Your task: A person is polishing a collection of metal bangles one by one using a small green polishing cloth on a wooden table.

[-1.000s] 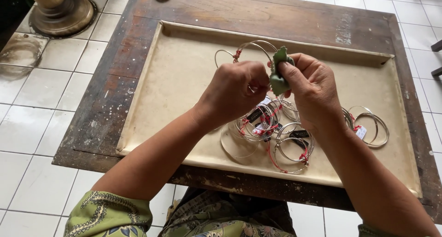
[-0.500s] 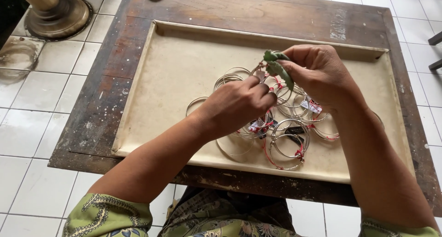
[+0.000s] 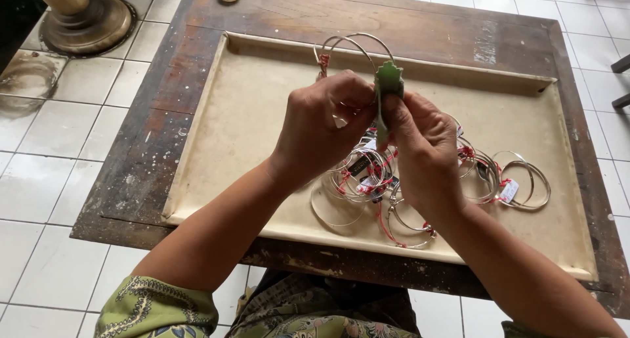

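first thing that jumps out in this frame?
The two hands raised mid-frame: the left hand grips a bundle of thin silver bangles that arc above it, while the right hand pinches a small green cloth against them. Below lies a heap of more bangles tied with red thread in the shallow beige tray, which sits on a worn wooden table.

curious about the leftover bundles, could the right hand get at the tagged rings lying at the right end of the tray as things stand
Probably yes, once freed: the tagged rings lie uncovered on the tray, just right of the right hand. That hand now pinches a green piece.
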